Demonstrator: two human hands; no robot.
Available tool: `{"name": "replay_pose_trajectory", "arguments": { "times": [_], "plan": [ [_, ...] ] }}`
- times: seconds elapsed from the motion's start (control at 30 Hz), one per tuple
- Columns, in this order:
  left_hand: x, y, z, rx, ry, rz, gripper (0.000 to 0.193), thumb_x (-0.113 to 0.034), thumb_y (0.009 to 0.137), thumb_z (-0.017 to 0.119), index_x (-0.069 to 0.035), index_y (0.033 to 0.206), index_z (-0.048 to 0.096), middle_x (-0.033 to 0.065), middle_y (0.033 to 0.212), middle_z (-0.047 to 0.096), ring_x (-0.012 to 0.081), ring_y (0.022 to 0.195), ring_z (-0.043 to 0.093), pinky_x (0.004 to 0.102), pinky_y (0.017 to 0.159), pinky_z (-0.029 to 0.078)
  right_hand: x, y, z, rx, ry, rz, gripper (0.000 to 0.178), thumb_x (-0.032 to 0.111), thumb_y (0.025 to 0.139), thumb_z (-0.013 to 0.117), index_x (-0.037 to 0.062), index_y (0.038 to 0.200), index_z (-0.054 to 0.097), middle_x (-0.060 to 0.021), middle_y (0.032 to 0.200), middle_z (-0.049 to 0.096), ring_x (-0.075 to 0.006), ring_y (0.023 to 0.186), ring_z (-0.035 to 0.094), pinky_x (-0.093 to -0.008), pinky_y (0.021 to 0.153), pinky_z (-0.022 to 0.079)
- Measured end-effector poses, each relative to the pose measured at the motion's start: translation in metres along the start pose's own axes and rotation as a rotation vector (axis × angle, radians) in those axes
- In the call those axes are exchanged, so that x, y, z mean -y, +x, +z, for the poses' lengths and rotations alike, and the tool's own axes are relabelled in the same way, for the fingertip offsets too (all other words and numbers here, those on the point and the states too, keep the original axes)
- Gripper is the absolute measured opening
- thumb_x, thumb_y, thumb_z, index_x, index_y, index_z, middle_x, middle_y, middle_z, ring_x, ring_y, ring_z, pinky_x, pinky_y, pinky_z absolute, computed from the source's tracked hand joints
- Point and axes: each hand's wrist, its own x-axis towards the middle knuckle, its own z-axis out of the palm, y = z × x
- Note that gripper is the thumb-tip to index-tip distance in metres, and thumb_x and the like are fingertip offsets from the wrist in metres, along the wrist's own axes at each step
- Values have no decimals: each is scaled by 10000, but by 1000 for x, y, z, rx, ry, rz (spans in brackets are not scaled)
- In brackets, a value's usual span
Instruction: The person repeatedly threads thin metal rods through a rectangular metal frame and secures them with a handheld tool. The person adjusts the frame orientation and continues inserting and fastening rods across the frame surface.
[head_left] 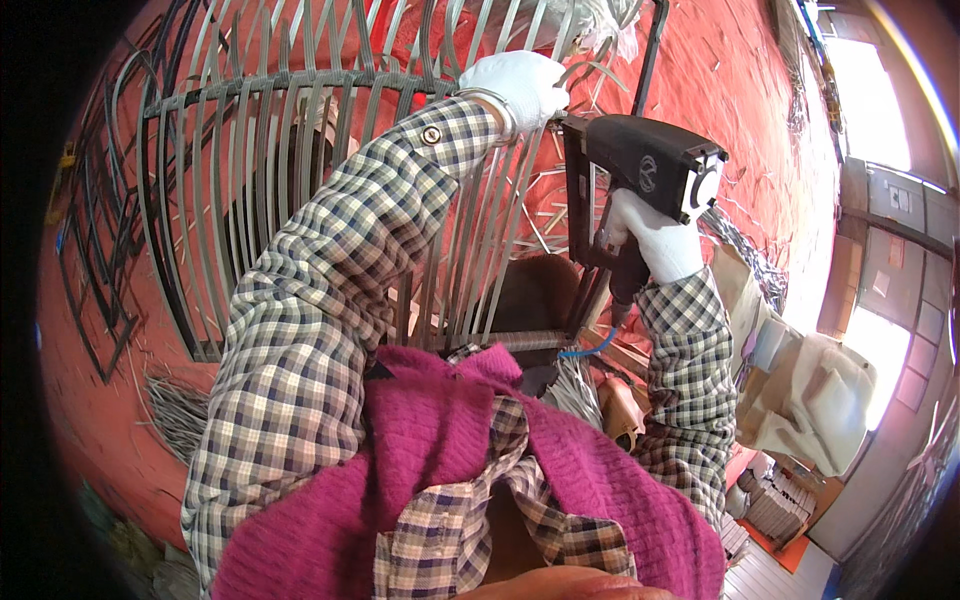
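Observation:
My right hand, in a white glove, is wrapped around the handle of a black pneumatic staple gun. The gun's nose sits close to my left hand and the dark side rail of a metal frame. My left hand, also gloved in white, is closed with its fingers pinched at the right end of a crosswise woven band. What the fingertips hold looks like a grey flat strip, partly hidden by the glove. Several long grey strips run lengthwise across the frame to my left.
A blue air hose trails below the gun. Dark metal frames lean at the left. Bundles of grey strips lie on the red floor, which is littered with offcuts. Cloth-draped furniture and stacked pieces stand at the right.

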Motion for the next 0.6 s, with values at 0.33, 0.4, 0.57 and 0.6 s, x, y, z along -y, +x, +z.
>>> {"name": "replay_pose_trajectory", "arguments": {
  "times": [0.33,0.4,0.57,0.6],
  "plan": [
    [11,6,-13,36,121,78,514,-502,925,415,-61,972,676,168,954,680,351,903,642,467,821,484,8,-44,-36,-194,-77,120,176,182,856,683,16,814,643,-43,669,629,-123,575,599,-284,547,472],
    [9,6,-14,192,284,28,536,-528,929,406,-71,986,680,146,981,681,328,941,644,461,831,492,-20,-91,-75,-315,-247,70,182,181,854,696,7,892,659,-49,767,669,-130,677,630,-301,639,503],
    [8,-3,-28,295,368,33,583,-558,963,341,-84,1001,678,144,1022,682,337,980,636,453,870,477,-132,-191,-167,-773,-446,459,324,263,816,702,86,1085,663,-123,958,701,-252,911,661,-358,803,512],
    [8,-5,-30,298,362,42,582,-556,963,345,-78,993,676,147,1015,681,338,975,637,454,866,477,-150,-203,-180,-807,-635,584,360,305,803,700,104,1100,661,-154,1004,698,-292,975,660,-377,841,510]
  ]
}}
